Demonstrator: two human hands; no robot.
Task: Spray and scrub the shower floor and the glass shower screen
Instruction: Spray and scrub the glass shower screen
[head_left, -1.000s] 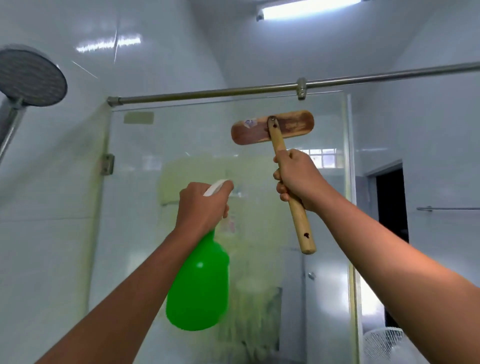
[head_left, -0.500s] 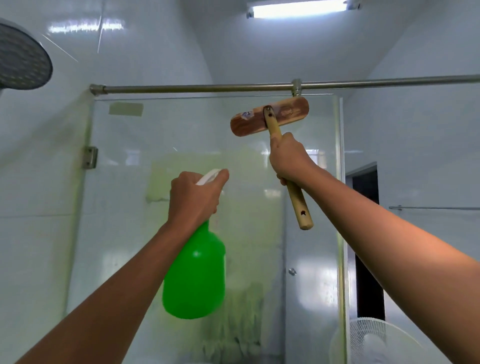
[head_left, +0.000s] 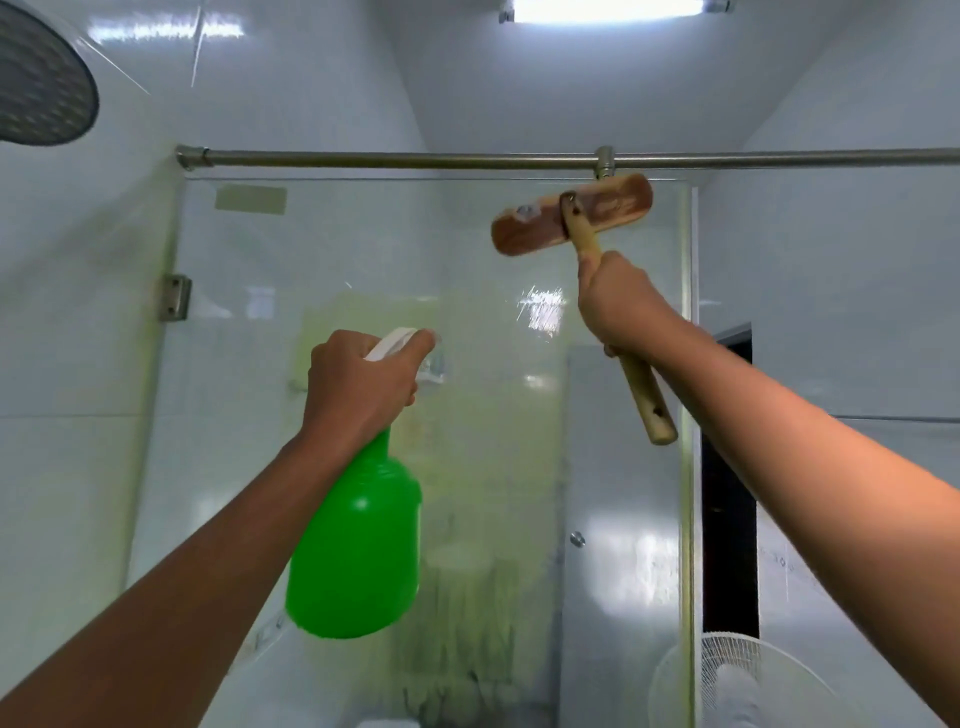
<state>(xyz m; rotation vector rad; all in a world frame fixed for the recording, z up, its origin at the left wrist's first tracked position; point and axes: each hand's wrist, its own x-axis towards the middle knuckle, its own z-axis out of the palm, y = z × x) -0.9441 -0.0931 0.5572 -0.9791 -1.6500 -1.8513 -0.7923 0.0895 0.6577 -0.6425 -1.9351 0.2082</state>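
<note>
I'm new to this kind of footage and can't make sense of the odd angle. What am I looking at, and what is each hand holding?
There is no machine here: a person wears a wide-angle camera on the head, so you see their own two arms reaching forward. The single view looks up at a glass shower screen under a metal rail. The left hand grips the white trigger top of a green spray bottle. The right hand grips the handle of a wooden scrub brush, its head high near the screen's top corner. A shower head shows at upper left, a white fan at lower right.
</note>
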